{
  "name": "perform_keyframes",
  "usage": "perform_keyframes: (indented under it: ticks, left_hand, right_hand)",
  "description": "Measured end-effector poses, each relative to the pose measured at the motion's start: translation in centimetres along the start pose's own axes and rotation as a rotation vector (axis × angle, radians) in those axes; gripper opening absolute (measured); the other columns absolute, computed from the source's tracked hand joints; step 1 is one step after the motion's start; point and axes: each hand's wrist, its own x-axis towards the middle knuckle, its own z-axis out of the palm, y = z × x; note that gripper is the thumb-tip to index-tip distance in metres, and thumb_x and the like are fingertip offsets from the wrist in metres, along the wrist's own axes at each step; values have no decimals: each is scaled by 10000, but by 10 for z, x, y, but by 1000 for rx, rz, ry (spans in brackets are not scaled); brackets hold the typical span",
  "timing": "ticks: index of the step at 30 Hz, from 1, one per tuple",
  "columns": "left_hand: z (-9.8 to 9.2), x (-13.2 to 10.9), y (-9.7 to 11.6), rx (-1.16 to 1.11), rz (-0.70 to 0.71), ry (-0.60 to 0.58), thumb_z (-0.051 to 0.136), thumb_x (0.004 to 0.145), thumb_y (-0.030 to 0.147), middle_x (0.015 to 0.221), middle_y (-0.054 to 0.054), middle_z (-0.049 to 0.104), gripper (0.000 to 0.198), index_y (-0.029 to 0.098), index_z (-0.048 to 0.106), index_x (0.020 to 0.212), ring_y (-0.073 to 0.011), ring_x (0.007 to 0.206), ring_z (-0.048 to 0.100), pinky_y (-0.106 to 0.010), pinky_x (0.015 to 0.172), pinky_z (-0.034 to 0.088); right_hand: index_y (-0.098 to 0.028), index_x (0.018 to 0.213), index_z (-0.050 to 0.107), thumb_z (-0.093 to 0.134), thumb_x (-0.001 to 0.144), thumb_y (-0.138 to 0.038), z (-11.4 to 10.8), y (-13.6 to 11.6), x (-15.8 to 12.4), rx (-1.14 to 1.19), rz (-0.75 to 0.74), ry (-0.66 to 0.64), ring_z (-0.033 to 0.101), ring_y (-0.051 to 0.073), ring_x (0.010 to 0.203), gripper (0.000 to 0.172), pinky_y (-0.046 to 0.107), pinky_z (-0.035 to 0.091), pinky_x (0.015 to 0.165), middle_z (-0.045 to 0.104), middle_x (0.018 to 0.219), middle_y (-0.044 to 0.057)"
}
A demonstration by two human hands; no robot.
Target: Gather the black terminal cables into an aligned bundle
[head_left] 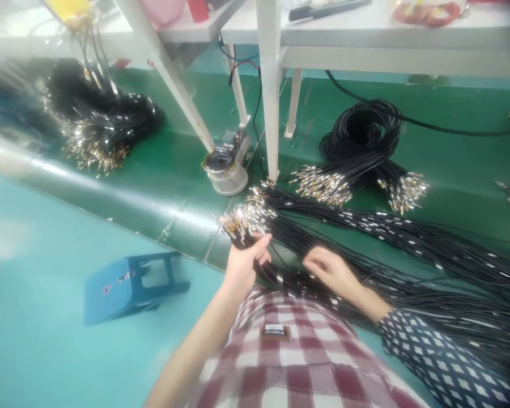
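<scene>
My left hand (245, 260) is wrapped round a bundle of black cables close to its metal-tipped ends (238, 225), which fan out above the fist. To its right, my right hand (329, 272) hovers at or just over the long black cables (378, 272), fingers curled; whether a cable lies between them is too small to make out. Those cables run off to the right across the green surface (187, 226), with white bits scattered along them. Another row of metal tips (257, 207) lies just beyond my left hand.
Coiled cables (361, 141) lie behind, under a white table (386, 37) with legs. A round white device (227, 170) stands beside a leg. Another cable pile (102, 122) is at the left. A blue plastic stool (123, 283) lies on the floor at lower left.
</scene>
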Motion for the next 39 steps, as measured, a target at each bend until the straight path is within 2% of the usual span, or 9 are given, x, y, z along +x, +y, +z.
perform_keyframes:
  ticks: [3,8,12,16,21,24,31,35,39]
  left_hand:
    - [-1,0,0,0,17,-7,815,619,170,452,86,386,246,120,615,754,-48,406,367,-231,479,350]
    - [-8,-3,4,49,22,-56,782,677,218,462,77,391,295,89,682,923,-51,428,366,-219,480,354]
    - [-16,0,4,86,-43,-60,775,698,274,460,64,405,287,79,694,892,-55,434,374,-210,467,349]
    - [-25,3,2,101,-70,-46,764,711,347,519,17,508,280,89,682,784,-84,468,459,-257,542,436]
    - [-35,1,-1,53,-49,-28,752,728,341,810,-64,638,259,119,627,682,-164,750,610,-305,720,498]
    - [-35,-2,-2,42,-68,-114,685,786,409,617,-27,573,334,140,569,625,-190,698,619,-368,772,492]
    - [-25,-4,-6,5,-28,-50,702,777,352,436,84,350,272,158,553,658,-86,405,412,-302,587,433]
    - [-19,-2,-5,6,-16,-47,741,730,255,445,104,341,267,152,645,957,-81,415,417,-288,573,418]
    - [-6,-2,0,30,-11,-59,768,685,229,440,102,349,336,121,663,986,-73,410,407,-276,534,406]
  right_hand:
    - [-186,910,664,504,928,-362,13,-27,23,91,-124,5,575,152,791,239,283,470,728,635,953,70]
    - [-170,657,583,444,956,-297,27,-68,50,62,-151,12,504,114,622,353,231,387,619,573,658,6]
    - [-168,688,618,469,937,-275,15,-74,55,82,-143,-192,531,101,610,309,206,374,616,621,666,-10]
    - [-172,765,677,418,965,-369,6,-54,82,91,-95,-377,592,113,686,381,202,419,668,675,759,1]
    - [-168,945,682,620,838,-464,25,0,124,-416,315,-95,622,216,875,321,285,442,748,667,1008,94]
    - [-167,969,671,660,814,-310,37,23,131,-439,329,-84,620,226,901,212,304,437,786,650,1067,115]
    - [-192,979,653,493,914,-340,18,16,98,-247,284,-30,636,166,776,228,273,474,714,702,917,55]
    - [-157,980,633,534,877,-446,2,-8,54,245,229,-73,582,123,589,323,232,463,544,690,756,46]
    - [-149,887,645,599,830,-489,-2,-33,26,542,201,-111,487,89,512,348,215,400,485,653,660,31]
